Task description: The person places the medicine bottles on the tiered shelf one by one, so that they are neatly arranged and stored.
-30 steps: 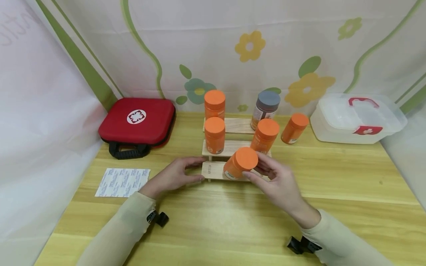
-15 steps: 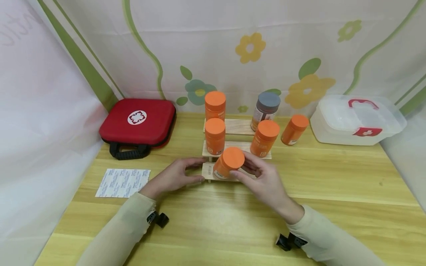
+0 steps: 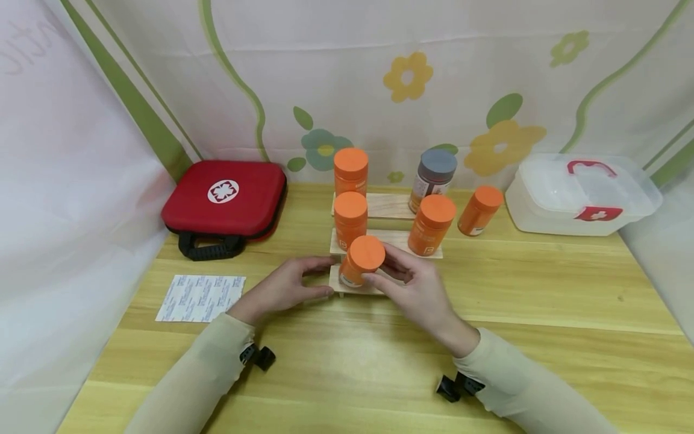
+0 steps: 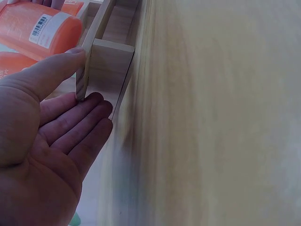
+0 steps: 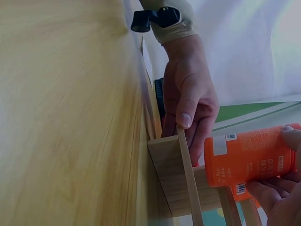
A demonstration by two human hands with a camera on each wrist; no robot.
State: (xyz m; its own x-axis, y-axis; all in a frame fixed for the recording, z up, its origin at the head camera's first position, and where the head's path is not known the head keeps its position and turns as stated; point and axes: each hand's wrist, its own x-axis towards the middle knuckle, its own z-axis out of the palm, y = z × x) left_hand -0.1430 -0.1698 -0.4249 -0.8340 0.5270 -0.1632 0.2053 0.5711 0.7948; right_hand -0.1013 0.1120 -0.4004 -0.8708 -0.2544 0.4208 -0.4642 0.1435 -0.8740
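Note:
My right hand (image 3: 414,289) grips an orange bottle (image 3: 364,260) between thumb and fingers, at the left part of the lowest step of a wooden rack (image 3: 401,240). A gap shows between the bottle's base and the step in the right wrist view. My left hand (image 3: 290,282) holds the left end of that step, thumb at the front edge and fingers behind it, as the left wrist view shows. Two orange bottles stand at the left of the upper steps. On the right are an orange bottle (image 3: 431,225) on the middle step and a grey-capped bottle (image 3: 434,179) on the top.
A loose orange bottle (image 3: 480,210) stands right of the rack. Farther right is a translucent box (image 3: 564,208) with a red handle. A red first-aid case (image 3: 225,199) lies at the left, with a printed white sheet (image 3: 200,298) in front. A curtain hangs behind the table.
My right hand has carried the orange bottle leftward along the lowest step, from its right part to near its left end. The left hand and the rack have stayed put.

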